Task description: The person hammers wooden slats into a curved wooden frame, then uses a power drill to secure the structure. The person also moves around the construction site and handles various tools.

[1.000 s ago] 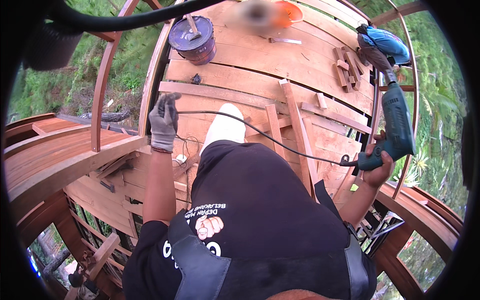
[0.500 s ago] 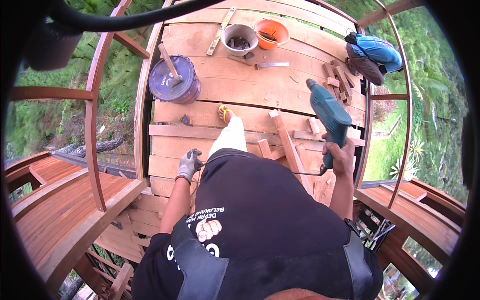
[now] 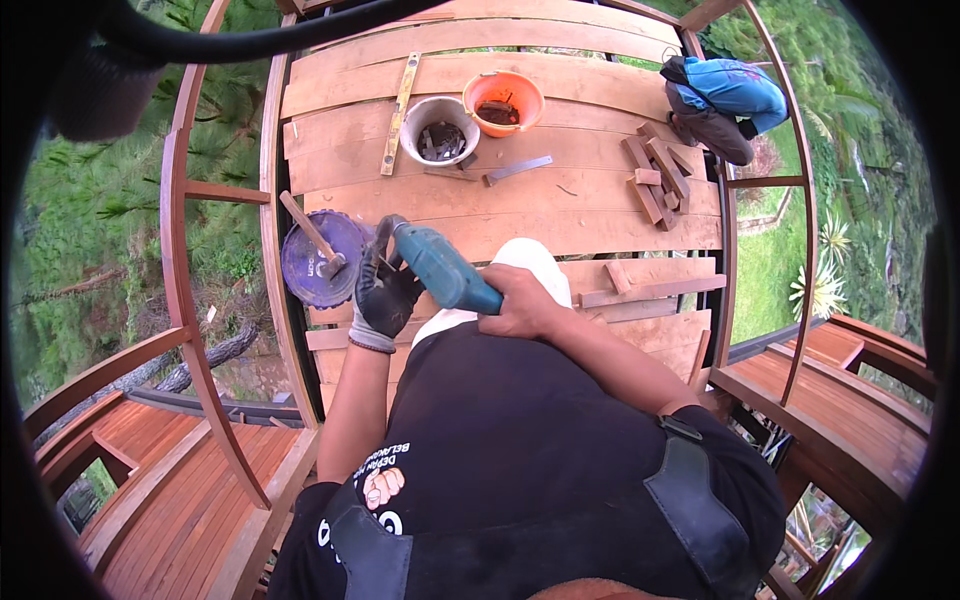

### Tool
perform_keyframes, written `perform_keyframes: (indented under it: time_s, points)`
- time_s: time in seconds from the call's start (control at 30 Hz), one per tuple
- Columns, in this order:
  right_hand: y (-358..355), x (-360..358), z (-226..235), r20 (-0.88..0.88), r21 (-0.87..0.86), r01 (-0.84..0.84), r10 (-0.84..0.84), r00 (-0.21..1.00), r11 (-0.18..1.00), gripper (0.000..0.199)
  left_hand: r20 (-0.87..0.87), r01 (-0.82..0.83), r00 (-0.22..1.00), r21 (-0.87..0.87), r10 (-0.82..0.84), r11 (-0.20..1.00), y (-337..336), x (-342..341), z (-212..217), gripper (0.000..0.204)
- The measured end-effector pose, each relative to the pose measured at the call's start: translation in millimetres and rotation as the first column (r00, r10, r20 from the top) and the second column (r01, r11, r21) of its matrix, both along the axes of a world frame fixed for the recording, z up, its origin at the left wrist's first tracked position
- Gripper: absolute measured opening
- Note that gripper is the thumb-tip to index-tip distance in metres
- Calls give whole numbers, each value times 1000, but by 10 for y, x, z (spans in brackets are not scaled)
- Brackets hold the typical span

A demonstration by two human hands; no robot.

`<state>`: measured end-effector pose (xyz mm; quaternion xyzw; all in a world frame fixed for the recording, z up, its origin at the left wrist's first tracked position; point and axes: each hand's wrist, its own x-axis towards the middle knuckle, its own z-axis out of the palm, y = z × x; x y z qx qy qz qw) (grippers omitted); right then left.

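Note:
My bare right hand [image 3: 522, 302] wraps round the handle of a teal power drill [image 3: 447, 266] held in front of my body. The drill's nose points up and to the left. At its chuck is my left hand [image 3: 388, 292] in a dark glove with a grey cuff, fingers curled round the front end. Whatever sits in the chuck is hidden by those fingers. Just left of the glove stands a purple lidded bucket [image 3: 312, 272], with a wooden-handled hammer [image 3: 312, 232] lying on its lid.
Ahead on the plank deck [image 3: 340, 200] are a grey bucket [image 3: 410, 150] and an orange bucket [image 3: 535, 100], both with scraps. Nearby lie a yellow level [image 3: 400, 115] and a metal strip [image 3: 518, 171]. Wood blocks [image 3: 655, 180] are piled near a crouching person in blue [image 3: 735, 90]. Railings [image 3: 180, 230] flank the deck.
The drill has come from the right to the front of my body and now points left. My left hand has risen to its chuck. My view has shifted over the deck.

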<state>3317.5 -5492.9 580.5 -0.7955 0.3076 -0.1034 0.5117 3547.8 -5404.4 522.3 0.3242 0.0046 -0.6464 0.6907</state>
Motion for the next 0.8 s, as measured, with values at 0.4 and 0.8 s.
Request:
perform_keyframes:
  time_s: [0.4,0.8]
  points:
    - [-1862,486,-978,12,402,-233,249,968,886,51,-75,-97,991,156,110,983,-1305,39,-719,44]
    - [-3515,963,-1574,147,576,-200,140,979,793,24,373,114,854,548,-364,829,-2632,-302,-774,40]
